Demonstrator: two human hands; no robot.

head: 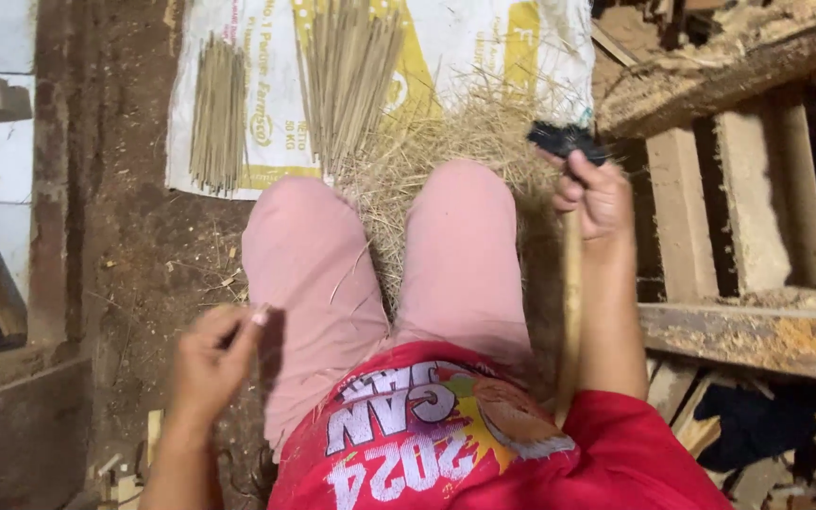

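My right hand (597,196) is closed around the dark handle of a knife (564,140), held upright beside my right knee. A long pale bamboo strip (570,302) runs down from under that hand along my forearm. My left hand (214,357) hovers by my left thigh with fingers pinched on a thin light sliver (259,316). My legs in pink trousers (380,274) stretch forward over a heap of straw-like shavings (465,142).
A white and yellow sack (266,123) lies ahead on the dirt floor, carrying two bundles of thin bamboo sticks (219,113) (347,80). Wooden beams and planks dusted with sawdust (757,217) stand to the right. Boards (11,378) lie at left.
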